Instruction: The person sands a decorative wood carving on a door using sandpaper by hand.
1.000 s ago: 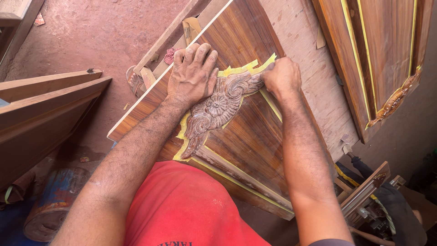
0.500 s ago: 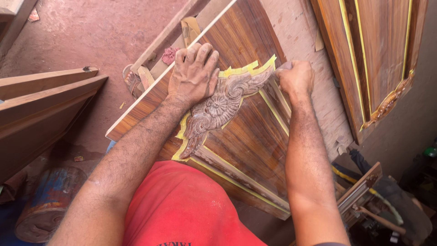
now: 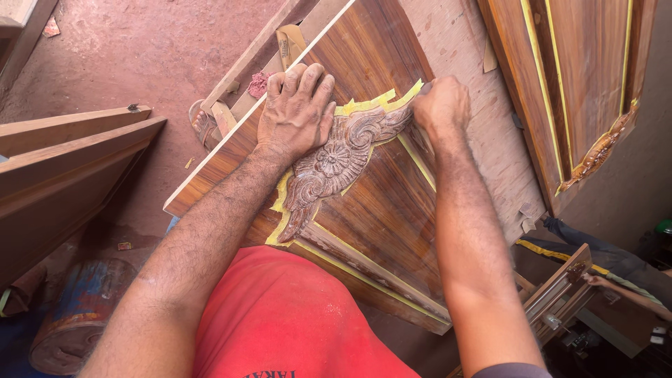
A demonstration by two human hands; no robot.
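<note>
We press our left hand [image 3: 297,108] flat, grip released, beside the carving [image 3: 336,161] on the door panel [image 3: 378,203]; our right hand [image 3: 441,105] is clenched at the carving's upper tip.

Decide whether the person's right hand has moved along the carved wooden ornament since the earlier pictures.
Yes. The right hand has stayed at the upper tip of the carved wooden ornament, shifting only slightly around it.
</note>
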